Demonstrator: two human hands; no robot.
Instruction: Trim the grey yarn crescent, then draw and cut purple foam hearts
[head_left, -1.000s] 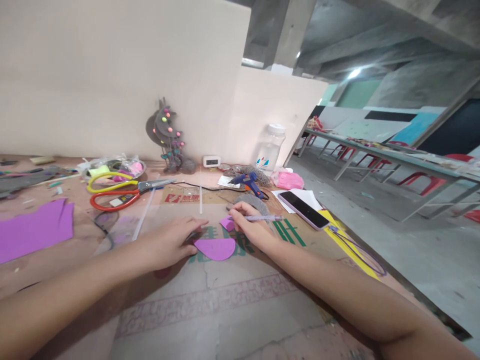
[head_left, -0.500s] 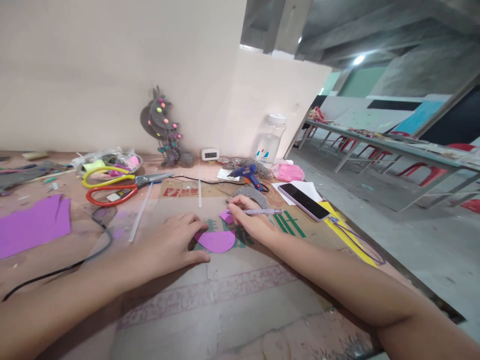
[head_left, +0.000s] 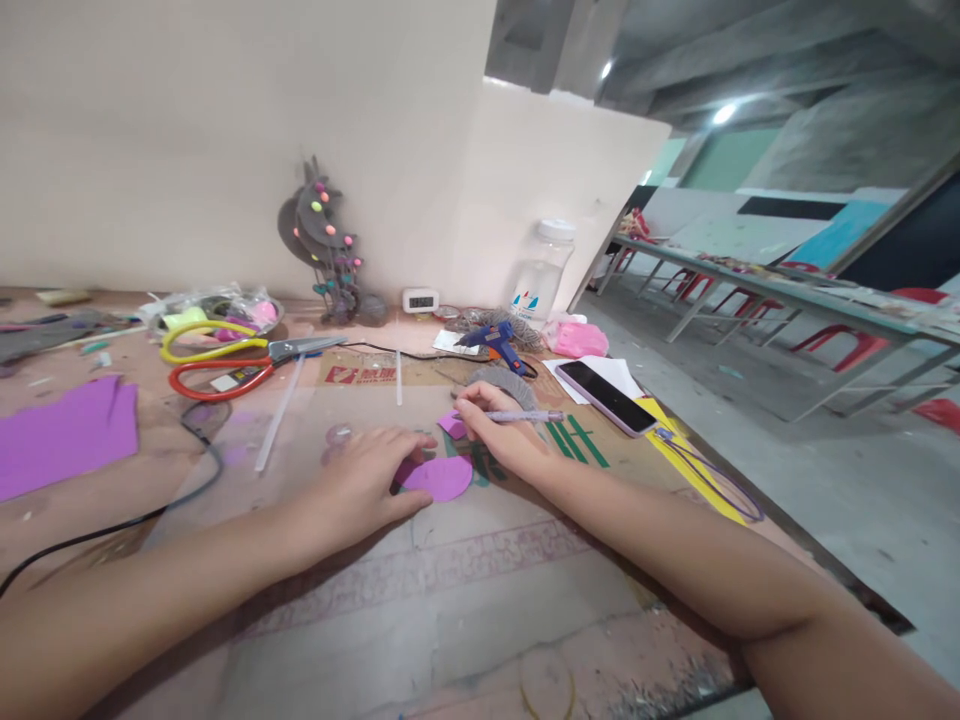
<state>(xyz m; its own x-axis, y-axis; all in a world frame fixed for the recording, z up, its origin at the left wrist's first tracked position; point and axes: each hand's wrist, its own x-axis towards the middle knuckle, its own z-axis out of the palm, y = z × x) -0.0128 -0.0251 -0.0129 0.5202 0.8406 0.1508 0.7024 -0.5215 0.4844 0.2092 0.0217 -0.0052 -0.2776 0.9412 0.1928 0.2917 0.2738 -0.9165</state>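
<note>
Purple cutout (head_left: pixel 447 480) is seen flat on the table, between the two hands and nearer the left. Its left end is partly hidden by the left hand (head_left: pixel 379 470), whose thumb and forefinger are held apart; whether the cutout is pinched there cannot be told. By the right hand (head_left: pixel 495 425), a pen (head_left: pixel 536 415) is gripped between closed fingers, its upper end pointed right. A small purple scrap (head_left: pixel 450 425) is seen just left of the right fingertips; whether it is touched cannot be told. Beyond the left hand, to its left, scissors (head_left: pixel 236 379) with yellow and red handles are laid. Beyond the right hand, a blue glue gun (head_left: pixel 504 347) is placed, and to that hand's right, a phone (head_left: pixel 606 397).
</note>
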